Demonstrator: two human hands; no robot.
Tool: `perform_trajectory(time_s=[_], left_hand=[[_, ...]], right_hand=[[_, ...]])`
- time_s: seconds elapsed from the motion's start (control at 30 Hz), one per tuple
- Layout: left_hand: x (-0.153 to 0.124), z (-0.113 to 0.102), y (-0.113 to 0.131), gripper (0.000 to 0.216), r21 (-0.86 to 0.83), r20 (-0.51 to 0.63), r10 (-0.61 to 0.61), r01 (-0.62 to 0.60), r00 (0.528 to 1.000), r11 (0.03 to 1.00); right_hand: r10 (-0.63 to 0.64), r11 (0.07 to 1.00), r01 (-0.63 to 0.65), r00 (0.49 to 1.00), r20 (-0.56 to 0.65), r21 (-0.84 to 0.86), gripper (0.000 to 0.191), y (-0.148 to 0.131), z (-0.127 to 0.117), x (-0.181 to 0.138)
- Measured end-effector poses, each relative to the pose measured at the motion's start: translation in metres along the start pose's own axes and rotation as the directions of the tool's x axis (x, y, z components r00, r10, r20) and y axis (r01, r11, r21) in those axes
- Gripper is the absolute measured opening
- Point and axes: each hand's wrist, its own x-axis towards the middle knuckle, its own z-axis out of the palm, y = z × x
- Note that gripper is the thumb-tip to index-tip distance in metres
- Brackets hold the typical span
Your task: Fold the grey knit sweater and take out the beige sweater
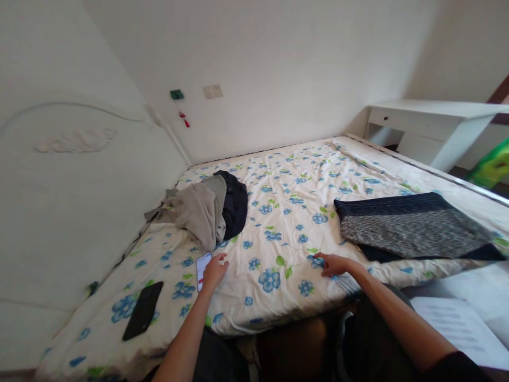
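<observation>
My left hand (214, 270) rests on a lit phone (202, 268) that lies on the flower-print bedspread (278, 233), fingers curled over its right edge. My right hand (333, 263) lies flat on the bedspread near the front edge, fingers stretched out and holding nothing. It is just left of a folded dark blue and grey garment (413, 227). A heap of grey and black clothes (210, 209) sits behind the phone, near the headboard.
A black phone (143, 317) lies on the bed at the front left. The white headboard (71, 201) stands along the left. A white desk (433, 124) is past the bed's far right side. Papers (461, 323) lie at the lower right.
</observation>
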Motion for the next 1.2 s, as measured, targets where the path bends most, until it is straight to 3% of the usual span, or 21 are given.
perform_trajectory(time_s=[0.13, 0.27, 0.33, 0.43, 0.5, 0.57, 0.67, 0.7, 0.73, 0.77, 0.8, 0.83, 0.87, 0.9, 0.93, 0.97, 1.0, 1.07, 1.13, 1.2], left_hand=[[0.023, -0.009, -0.006, 0.061, 0.165, -0.265, 0.064, -0.02, 0.962, 0.986], [0.039, -0.017, -0.011, 0.075, 0.19, -0.371, 0.014, 0.061, 0.929, 0.98], [0.042, -0.021, -0.011, 0.065, 0.158, -0.383, -0.003, 0.069, 0.924, 0.985], [0.047, -0.031, 0.0, 0.022, 0.043, -0.407, -0.005, 0.025, 0.914, 0.999], [0.055, -0.048, 0.025, 0.003, -0.031, -0.437, 0.002, -0.017, 0.899, 0.999], [0.067, -0.077, 0.065, 0.006, -0.078, -0.481, 0.012, -0.056, 0.877, 0.995], [0.07, -0.149, 0.148, 0.022, -0.135, -0.578, 0.096, -0.212, 0.81, 0.968], [0.063, -0.178, 0.177, 0.027, -0.235, -0.632, 0.153, -0.376, 0.76, 0.896], [0.051, -0.206, 0.204, 0.033, -0.337, -0.679, 0.206, -0.548, 0.705, 0.766], [0.036, -0.233, 0.229, 0.041, -0.404, -0.705, 0.278, -0.692, 0.652, 0.598], [0.018, -0.255, 0.25, 0.05, -0.414, -0.74, 0.371, -0.814, 0.561, 0.408], [-0.001, -0.272, 0.267, 0.063, -0.4, -0.748, 0.477, -0.888, 0.46, 0.229], [-0.02, -0.281, 0.281, 0.078, -0.4, -0.738, 0.548, -0.91, 0.393, 0.114], [-0.038, -0.281, 0.29, 0.089, -0.402, -0.704, 0.61, -0.912, 0.364, 0.08], [-0.053, -0.273, 0.297, 0.099, -0.396, -0.656, 0.665, -0.913, 0.357, 0.099], [-0.065, -0.256, 0.3, 0.108, -0.393, -0.594, 0.706, -0.905, 0.385, 0.163], [-0.073, -0.231, 0.3, 0.118, -0.387, -0.526, 0.734, -0.889, 0.431, 0.245], [-0.082, -0.162, 0.29, 0.13, -0.45, -0.385, 0.729, -0.805, 0.566, 0.388], [-0.082, -0.08, 0.265, 0.118, -0.588, -0.227, 0.68, -0.654, 0.697, 0.475], [-0.08, -0.002, 0.227, 0.112, -0.642, -0.014, 0.584, -0.455, 0.811, 0.617]], right_hand=[[0.046, 0.998, -0.047, 0.999, 0.018, 0.035, 0.056, 0.011, -0.001, 0.007], [0.117, 0.99, -0.119, 0.993, 0.021, 0.078, 0.05, 0.011, -0.004, 0.013], [0.134, 0.986, -0.133, 0.991, -0.002, 0.096, 0.048, 0.009, -0.002, 0.014], [0.164, 0.98, -0.158, 0.986, -0.037, 0.118, 0.045, 0.003, 0.001, 0.014], [0.183, 0.976, -0.174, 0.981, -0.058, 0.129, 0.044, -0.001, 0.001, 0.013], [0.194, 0.976, -0.186, 0.978, -0.071, 0.115, 0.042, -0.006, 0.0, 0.011], [0.16, 0.987, -0.157, 0.982, -0.101, 0.036, 0.037, -0.011, -0.001, 0.009], [0.127, 0.992, -0.127, 0.984, -0.127, 0.007, 0.037, -0.013, -0.001, 0.008], [0.083, 0.996, -0.086, 0.983, -0.164, -0.011, 0.041, -0.015, 0.0, 0.007], [0.034, 0.999, -0.037, 0.979, -0.203, -0.013, 0.05, -0.018, 0.001, 0.007], [-0.014, 1.0, 0.016, 0.97, -0.242, 0.007, 0.064, -0.021, 0.002, 0.006], [-0.057, 0.996, 0.074, 0.958, -0.28, 0.051, 0.082, -0.026, 0.003, 0.004], [-0.093, 0.984, 0.137, 0.943, -0.319, 0.116, 0.102, -0.031, 0.004, 0.003], [-0.123, 0.961, 0.201, 0.925, -0.359, 0.191, 0.12, -0.037, 0.006, 0.001], [-0.147, 0.926, 0.269, 0.904, -0.402, 0.266, 0.135, -0.042, 0.007, -0.001], [-0.166, 0.882, 0.334, 0.881, -0.444, 0.332, 0.145, -0.048, 0.009, -0.003], [-0.182, 0.835, 0.39, 0.861, -0.475, 0.388, 0.152, -0.052, 0.012, -0.006], [-0.218, 0.758, 0.453, 0.854, -0.472, 0.469, 0.153, -0.058, 0.019, -0.009], [-0.265, 0.734, 0.449, 0.88, -0.393, 0.509, 0.14, -0.059, 0.029, -0.011], [-0.273, 0.79, 0.398, 0.909, -0.314, 0.466, 0.108, -0.056, 0.039, -0.009]])
